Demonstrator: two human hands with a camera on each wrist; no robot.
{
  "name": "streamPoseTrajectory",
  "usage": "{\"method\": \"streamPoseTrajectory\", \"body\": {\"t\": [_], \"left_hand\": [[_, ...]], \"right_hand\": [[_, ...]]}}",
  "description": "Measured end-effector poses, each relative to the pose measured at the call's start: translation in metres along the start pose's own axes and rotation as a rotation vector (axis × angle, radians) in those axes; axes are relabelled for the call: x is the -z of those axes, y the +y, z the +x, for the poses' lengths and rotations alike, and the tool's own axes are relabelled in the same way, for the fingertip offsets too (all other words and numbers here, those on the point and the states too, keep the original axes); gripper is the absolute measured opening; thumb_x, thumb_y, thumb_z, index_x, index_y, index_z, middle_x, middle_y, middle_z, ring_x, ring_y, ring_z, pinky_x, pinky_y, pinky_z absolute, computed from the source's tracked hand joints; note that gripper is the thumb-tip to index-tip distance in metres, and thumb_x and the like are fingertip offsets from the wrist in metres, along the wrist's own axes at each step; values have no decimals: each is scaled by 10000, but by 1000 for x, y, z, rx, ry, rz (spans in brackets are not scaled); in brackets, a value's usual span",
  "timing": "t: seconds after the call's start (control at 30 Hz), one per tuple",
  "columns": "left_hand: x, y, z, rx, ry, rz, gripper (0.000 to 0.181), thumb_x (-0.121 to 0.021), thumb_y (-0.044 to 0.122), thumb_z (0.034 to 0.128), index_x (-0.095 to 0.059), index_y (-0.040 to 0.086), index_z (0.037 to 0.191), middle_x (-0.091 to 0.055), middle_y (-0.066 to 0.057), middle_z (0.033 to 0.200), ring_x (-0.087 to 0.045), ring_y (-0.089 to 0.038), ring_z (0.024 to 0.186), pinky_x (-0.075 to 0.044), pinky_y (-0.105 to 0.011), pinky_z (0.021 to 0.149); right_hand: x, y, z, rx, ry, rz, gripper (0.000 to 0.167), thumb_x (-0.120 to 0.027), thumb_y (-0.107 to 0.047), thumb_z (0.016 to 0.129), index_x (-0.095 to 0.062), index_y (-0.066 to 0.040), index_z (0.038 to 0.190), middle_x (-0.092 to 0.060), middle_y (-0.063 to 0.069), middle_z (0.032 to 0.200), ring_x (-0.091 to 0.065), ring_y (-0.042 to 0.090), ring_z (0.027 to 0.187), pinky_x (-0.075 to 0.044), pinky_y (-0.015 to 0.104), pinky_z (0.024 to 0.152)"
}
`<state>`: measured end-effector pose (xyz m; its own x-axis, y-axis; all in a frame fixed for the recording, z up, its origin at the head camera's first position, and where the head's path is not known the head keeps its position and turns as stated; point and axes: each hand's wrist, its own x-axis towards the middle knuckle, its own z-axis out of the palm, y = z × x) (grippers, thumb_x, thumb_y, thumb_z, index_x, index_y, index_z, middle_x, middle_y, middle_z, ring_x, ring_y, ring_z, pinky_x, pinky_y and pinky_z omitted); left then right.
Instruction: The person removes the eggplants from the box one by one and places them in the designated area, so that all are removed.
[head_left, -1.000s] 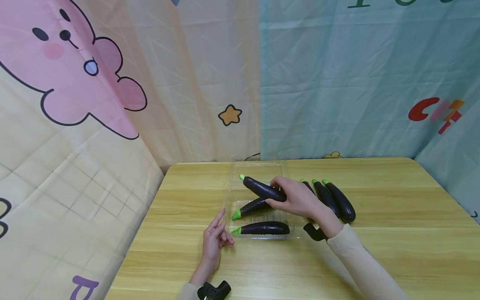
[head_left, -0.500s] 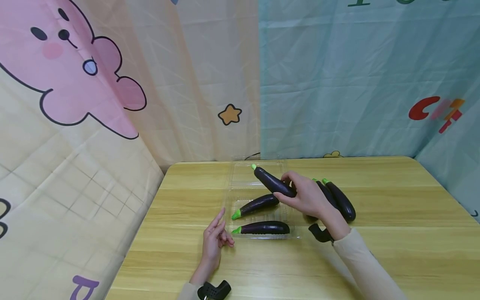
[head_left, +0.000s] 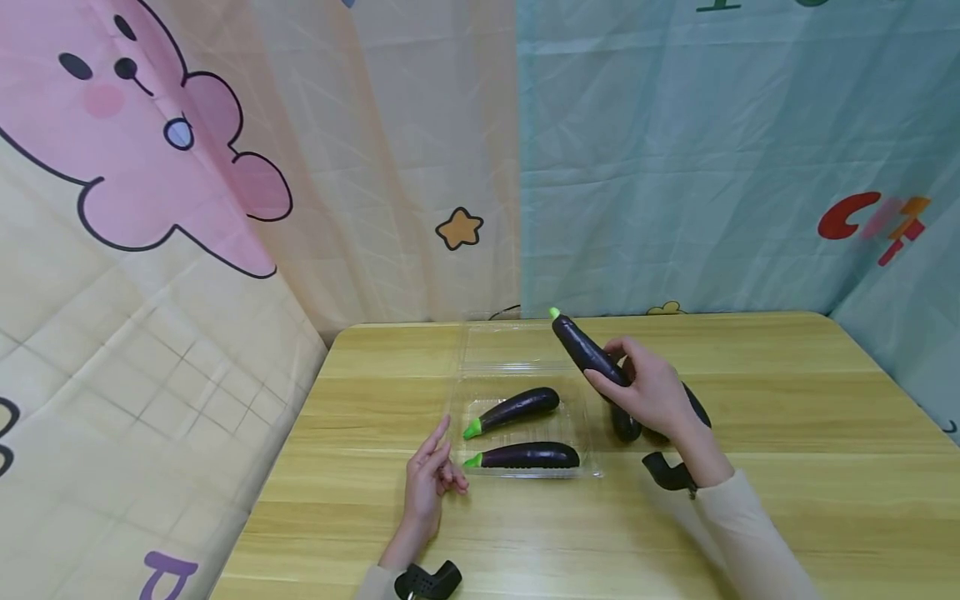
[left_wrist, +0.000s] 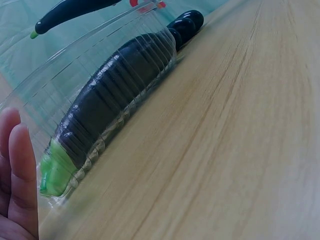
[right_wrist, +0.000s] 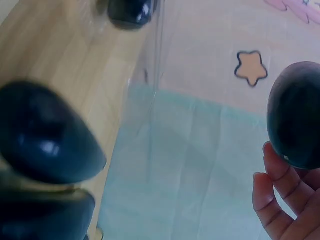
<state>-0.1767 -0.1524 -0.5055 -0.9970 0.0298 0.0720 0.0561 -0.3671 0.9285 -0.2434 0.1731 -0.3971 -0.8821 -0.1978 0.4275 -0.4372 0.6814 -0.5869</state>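
Note:
My right hand (head_left: pixel 652 392) grips a dark purple eggplant (head_left: pixel 585 346) by its thick end, raised above the table right of a clear plastic clamshell box (head_left: pixel 567 427). Its green stem end points up and away to the left. The right wrist view shows the rounded end of this eggplant (right_wrist: pixel 297 115) against the fingers. Inside the box lie two eggplants: a rear one (head_left: pixel 521 406) and a front one (head_left: pixel 532 456), stems leftward. My left hand (head_left: pixel 431 483) lies beside the box's left edge, index finger extended and nothing held; in the left wrist view its fingertips (left_wrist: pixel 22 165) are near the box.
More eggplants lie on the wooden table (head_left: pixel 787 500) to the right, one (head_left: pixel 625 423) and another (head_left: pixel 699 407) partly hidden by my right hand. The box's clear lid (head_left: pixel 513 343) lies folded back behind it. Printed curtains (head_left: pixel 675 167) hang behind the table.
My right hand has moved right with the eggplant, from above the box to above the eggplants on the table, and the stem tips further upward. The left hand stays put.

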Motion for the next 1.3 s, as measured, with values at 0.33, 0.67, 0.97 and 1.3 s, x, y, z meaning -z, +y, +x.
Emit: {"method": "streamPoseTrajectory", "body": {"t": [0.33, 0.67, 0.97, 1.3], "left_hand": [[-1, 0, 0, 7, 17, -6, 488, -431, 121, 1002, -315, 18, 1465, -465, 3, 513, -590, -116, 484, -517, -237, 487], [-1, 0, 0, 7, 15, -2, 494, -433, 127, 1000, -310, 15, 1466, -462, 3, 514, -588, -117, 484, -517, -237, 490], [-2, 2, 0, 1, 3, -2, 504, -437, 138, 1002, -299, 16, 1471, -463, 5, 516, -588, -114, 487, -516, -233, 489], [-1, 2, -1, -2, -5, -6, 509, -436, 143, 1004, -288, 12, 1474, -468, 7, 518, -592, -112, 491, -516, -233, 490]], "right_hand": [[17, 33, -10, 6, 205, -52, 373, -734, -277, 832, -577, -35, 1070, -610, 87, 864, -525, 176, 581, -409, 277, 455], [36, 65, -24, -155, 210, -76, 436, -694, -346, 861, -557, -9, 1103, -598, 132, 942, -529, 212, 640, -418, 252, 489], [49, 90, -36, -235, 191, -134, 449, -685, -384, 862, -560, -21, 1096, -601, 152, 953, -555, 251, 682, -425, 286, 528], [57, 110, -46, -321, 76, -245, 522, -585, -481, 902, -550, -17, 1140, -615, 241, 1020, -594, 363, 774, -406, 375, 515]]}}
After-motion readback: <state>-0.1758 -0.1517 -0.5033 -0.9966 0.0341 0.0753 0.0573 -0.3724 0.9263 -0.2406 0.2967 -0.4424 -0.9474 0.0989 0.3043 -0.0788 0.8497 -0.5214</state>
